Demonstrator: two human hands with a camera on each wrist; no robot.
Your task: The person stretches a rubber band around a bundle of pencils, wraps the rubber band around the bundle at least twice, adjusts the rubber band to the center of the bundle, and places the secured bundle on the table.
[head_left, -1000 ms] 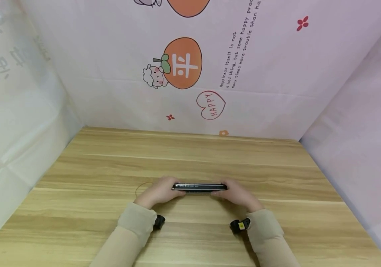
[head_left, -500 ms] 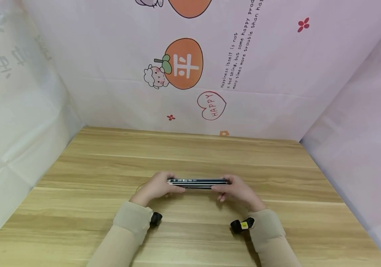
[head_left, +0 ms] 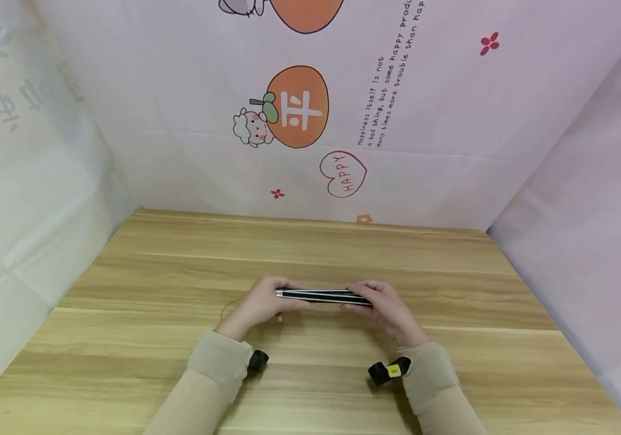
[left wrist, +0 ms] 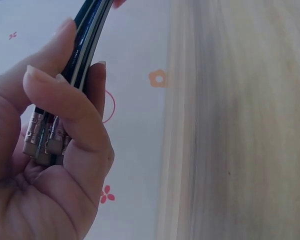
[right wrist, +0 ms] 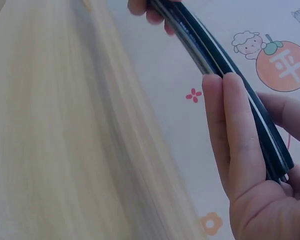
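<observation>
Between the two hands, above the table, a bundle of dark pencils (head_left: 324,296) lies nearly level, its right end slightly lower. My left hand (head_left: 264,300) grips the eraser end, fingers and thumb curled round it. Metal ferrules and grey erasers (left wrist: 45,145) show near its palm in the left wrist view. At the other end my right hand (head_left: 389,305) holds the bundle between thumb and fingers. Two of its fingers (right wrist: 240,130) lie along the pencils in the right wrist view, where the pencils' far ends (right wrist: 282,172) sit near the palm.
A thin rubber-band-like loop (head_left: 225,308) lies on the wooden table (head_left: 310,254) beside the left hand, partly hidden by it. Printed white cloth (head_left: 202,163) hangs behind the table and along both sides. Dark wrist cameras (head_left: 380,373) sit on the sleeves.
The bundle has risen slightly and turned, its right end now a little lower. Fingers of both hands have shifted on the pencils; the right fingers now reach further over the top.
</observation>
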